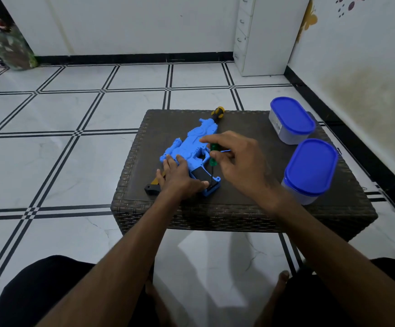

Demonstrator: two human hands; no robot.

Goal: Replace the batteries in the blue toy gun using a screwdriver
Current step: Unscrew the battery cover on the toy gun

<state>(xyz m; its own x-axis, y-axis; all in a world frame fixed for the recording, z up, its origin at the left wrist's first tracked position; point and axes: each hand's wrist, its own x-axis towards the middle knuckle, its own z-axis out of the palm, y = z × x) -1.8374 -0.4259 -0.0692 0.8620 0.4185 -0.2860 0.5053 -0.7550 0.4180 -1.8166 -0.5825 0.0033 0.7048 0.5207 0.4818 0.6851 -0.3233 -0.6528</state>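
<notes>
The gun lay flat near the middle of the table, muzzle toward the far edge. The left hand pressed on its rear with straight fingers. The right hand pinched the screwdriver by its green handle, tip down at the grip's base. Two tubs with blue lids stood along the right edge.

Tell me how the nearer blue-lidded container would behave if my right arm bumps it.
The nearer container stands tall on the wicker table, so it may tip rather than slide. Its clear wall shows nothing obvious inside, so it is probably light and easily knocked. It sits near the table's right edge, so it might fall off.
</notes>
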